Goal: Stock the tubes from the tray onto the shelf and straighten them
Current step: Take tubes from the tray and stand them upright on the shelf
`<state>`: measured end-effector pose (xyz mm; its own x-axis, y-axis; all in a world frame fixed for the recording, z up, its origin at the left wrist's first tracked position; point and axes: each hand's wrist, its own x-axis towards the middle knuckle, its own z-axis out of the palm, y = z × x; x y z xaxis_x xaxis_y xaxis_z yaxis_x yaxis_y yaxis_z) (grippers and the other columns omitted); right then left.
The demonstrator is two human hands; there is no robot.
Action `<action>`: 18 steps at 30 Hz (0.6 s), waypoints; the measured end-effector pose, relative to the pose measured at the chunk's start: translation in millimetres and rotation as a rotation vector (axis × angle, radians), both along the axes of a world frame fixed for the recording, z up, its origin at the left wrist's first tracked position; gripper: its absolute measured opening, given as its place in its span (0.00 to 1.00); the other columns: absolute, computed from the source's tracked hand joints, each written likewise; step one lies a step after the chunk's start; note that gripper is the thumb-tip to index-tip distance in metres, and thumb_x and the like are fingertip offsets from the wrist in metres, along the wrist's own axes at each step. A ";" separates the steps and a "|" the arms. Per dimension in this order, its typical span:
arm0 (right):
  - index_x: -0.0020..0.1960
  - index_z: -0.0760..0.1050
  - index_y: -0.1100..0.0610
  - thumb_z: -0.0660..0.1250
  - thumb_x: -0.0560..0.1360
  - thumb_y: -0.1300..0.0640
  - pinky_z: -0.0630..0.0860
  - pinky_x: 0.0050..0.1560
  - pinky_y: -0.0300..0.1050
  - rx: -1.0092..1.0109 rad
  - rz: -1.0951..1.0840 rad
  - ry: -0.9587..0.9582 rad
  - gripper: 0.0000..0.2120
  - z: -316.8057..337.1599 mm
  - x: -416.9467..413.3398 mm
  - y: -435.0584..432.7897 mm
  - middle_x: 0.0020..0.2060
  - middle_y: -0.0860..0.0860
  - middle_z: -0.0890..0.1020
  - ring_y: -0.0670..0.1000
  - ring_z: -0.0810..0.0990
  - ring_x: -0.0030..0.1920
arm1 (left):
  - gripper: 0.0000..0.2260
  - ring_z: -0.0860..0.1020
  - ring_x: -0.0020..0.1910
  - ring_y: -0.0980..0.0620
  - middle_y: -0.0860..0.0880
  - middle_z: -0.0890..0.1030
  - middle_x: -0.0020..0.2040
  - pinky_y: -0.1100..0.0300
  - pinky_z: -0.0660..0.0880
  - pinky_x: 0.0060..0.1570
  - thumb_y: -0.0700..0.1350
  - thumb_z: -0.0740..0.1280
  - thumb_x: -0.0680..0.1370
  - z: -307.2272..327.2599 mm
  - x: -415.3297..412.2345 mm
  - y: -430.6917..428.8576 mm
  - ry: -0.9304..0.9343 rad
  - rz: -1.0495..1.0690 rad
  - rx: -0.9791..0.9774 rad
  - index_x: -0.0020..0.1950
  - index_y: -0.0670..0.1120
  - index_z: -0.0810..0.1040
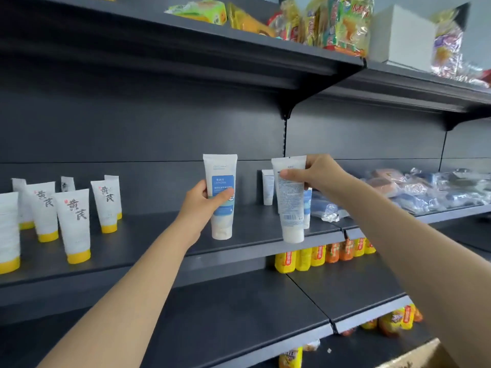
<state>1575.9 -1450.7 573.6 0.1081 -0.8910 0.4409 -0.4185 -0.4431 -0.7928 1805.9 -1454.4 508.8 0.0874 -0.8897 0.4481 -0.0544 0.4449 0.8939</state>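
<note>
Dark metal shelf [148,235]; fingers of left hand [200,205] wrap blue-label tube [221,168], right hand [318,176] fingers pinch second tube [291,205].

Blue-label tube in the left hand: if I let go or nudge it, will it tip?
The blue-label tube is tall on a narrow white cap, so a sideways nudge would probably tip it. The left hand wraps it without visible denting, so likely fairly firm. The right hand pinches a twin tube near its top, suggesting little weight.
</note>
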 end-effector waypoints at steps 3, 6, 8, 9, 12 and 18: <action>0.44 0.80 0.56 0.75 0.68 0.55 0.76 0.55 0.51 -0.031 0.051 0.038 0.08 14.2 -9.8 -38.2 0.46 0.57 0.84 0.54 0.79 0.44 | 0.08 0.79 0.45 0.58 0.55 0.81 0.47 0.69 0.72 0.40 0.44 0.70 0.74 0.3 -5.3 -38.1 -0.016 -0.023 0.012 0.52 0.51 0.76; 0.44 0.80 0.57 0.78 0.65 0.53 0.77 0.54 0.55 -0.053 0.101 0.068 0.12 23.2 -17.7 -85.8 0.45 0.59 0.84 0.56 0.79 0.44 | 0.07 0.79 0.45 0.58 0.55 0.81 0.48 0.67 0.72 0.42 0.44 0.70 0.75 0.7 -15.6 -85.8 -0.018 0.010 0.035 0.50 0.52 0.76; 0.42 0.78 0.57 0.78 0.65 0.55 0.76 0.45 0.49 -0.065 0.153 0.109 0.11 30.5 -23.2 -120.4 0.40 0.56 0.82 0.53 0.78 0.40 | 0.06 0.78 0.44 0.59 0.55 0.80 0.47 0.68 0.72 0.40 0.44 0.70 0.75 3.6 -24.2 -120.7 -0.034 0.031 0.049 0.49 0.52 0.76; 0.40 0.77 0.56 0.77 0.66 0.56 0.76 0.42 0.45 -0.073 0.173 0.128 0.10 34.8 -24.9 -136.4 0.37 0.54 0.81 0.49 0.78 0.37 | 0.06 0.78 0.44 0.60 0.55 0.80 0.47 0.69 0.71 0.39 0.44 0.70 0.75 5.4 -28.6 -137.2 -0.049 0.038 0.059 0.49 0.52 0.75; 0.38 0.75 0.56 0.77 0.67 0.58 0.74 0.31 0.34 -0.106 0.241 0.150 0.10 49.3 -29.3 -181.7 0.31 0.47 0.81 0.41 0.78 0.28 | 0.06 0.78 0.44 0.60 0.56 0.80 0.47 0.70 0.71 0.39 0.43 0.70 0.75 10.2 -38.7 -185.0 -0.105 0.065 0.087 0.49 0.52 0.76; 0.38 0.75 0.59 0.75 0.68 0.62 0.71 0.26 0.29 -0.070 0.380 0.132 0.09 55.7 -39.1 -252.3 0.23 0.43 0.79 0.38 0.76 0.24 | 0.09 0.80 0.51 0.55 0.53 0.83 0.51 0.60 0.73 0.54 0.46 0.73 0.72 8.9 -43.2 -260.5 -0.209 0.152 0.180 0.52 0.49 0.80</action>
<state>1536.7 -1703.0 629.2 0.4836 -0.7452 0.4591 -0.3105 -0.6364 -0.7061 1762.7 -1714.8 517.7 0.1478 -0.9404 0.3063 -0.2988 0.2528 0.9202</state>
